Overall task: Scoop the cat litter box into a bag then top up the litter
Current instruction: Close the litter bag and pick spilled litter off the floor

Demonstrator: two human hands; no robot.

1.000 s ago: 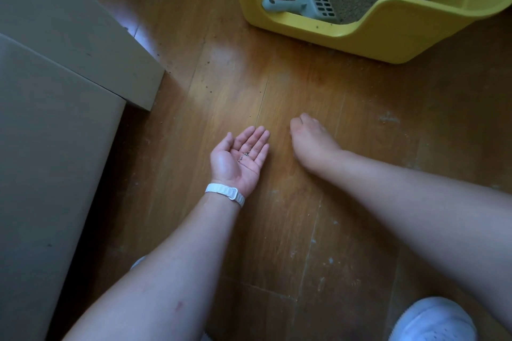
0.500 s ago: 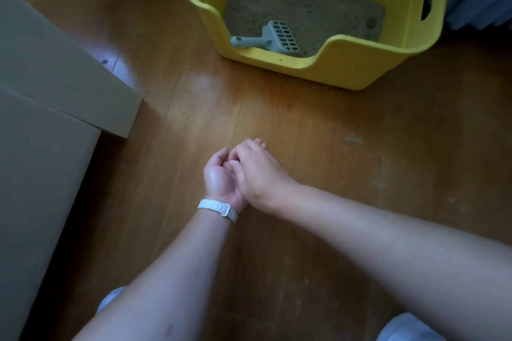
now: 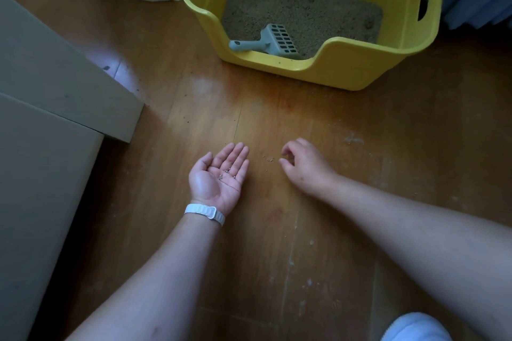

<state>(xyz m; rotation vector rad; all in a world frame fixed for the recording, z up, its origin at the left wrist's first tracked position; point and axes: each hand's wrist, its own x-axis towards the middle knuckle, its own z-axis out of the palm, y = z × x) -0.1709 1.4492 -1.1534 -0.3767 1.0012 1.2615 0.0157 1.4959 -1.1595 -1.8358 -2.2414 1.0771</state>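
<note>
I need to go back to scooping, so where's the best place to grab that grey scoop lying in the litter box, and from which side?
Take the scoop by its narrow handle, which points left toward the box's left wall. Its slotted head lies on the litter to the right. Come down from above over the low front lip of the yellow litter box, probably with the open left hand.

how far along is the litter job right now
Late stage, apparently. The scoop lies in the yellow litter box. The open left hand holds a few litter grains; the right hand reaches for more grains on the floor. Bagging and topping up can't be confirmed.
</note>
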